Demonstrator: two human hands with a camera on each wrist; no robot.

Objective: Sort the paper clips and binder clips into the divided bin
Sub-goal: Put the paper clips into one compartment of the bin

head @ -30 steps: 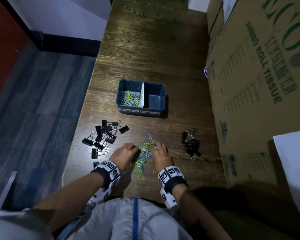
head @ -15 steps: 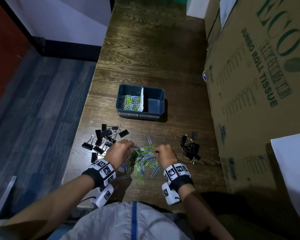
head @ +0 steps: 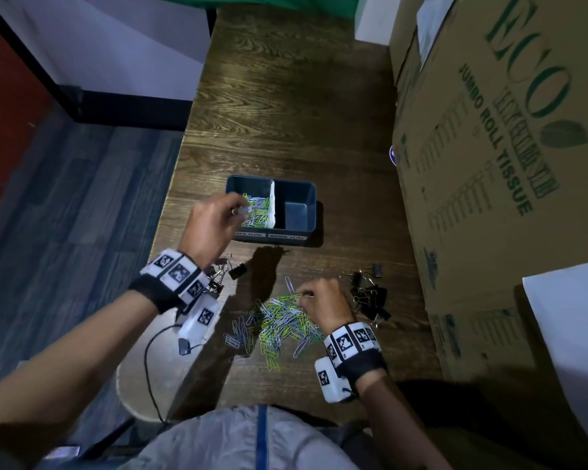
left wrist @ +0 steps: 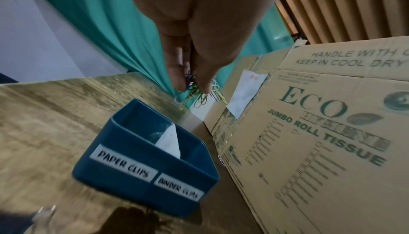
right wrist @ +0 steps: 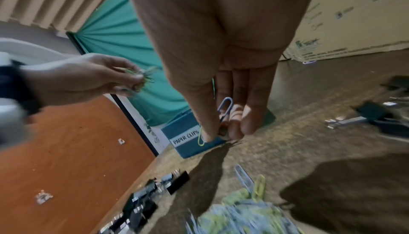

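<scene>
A blue divided bin (head: 299, 232) stands mid-table, split by a white divider (head: 272, 208). Its left half, labelled PAPER CLIPS (left wrist: 122, 165), holds green and blue paper clips (head: 257, 213). The right half shows no clips. My left hand (head: 218, 215) hovers at the bin's left half and pinches a bunch of paper clips (left wrist: 199, 94). My right hand (head: 323, 301) sits at the loose paper clip pile (head: 279, 320) and pinches a few clips (right wrist: 224, 110). Black binder clips lie in two heaps, left (head: 224, 273) and right (head: 367, 296).
A large cardboard box (head: 489, 164) walls off the table's right side. The wooden table's left edge (head: 180, 157) drops to the floor. A cable (head: 150, 364) hangs from my left wrist device. White paper (head: 567, 317) lies at the right.
My left hand has lifted from the pile with paper clips and moved forward to the bin's left half. My right hand stays at the pile, pinching clips.
</scene>
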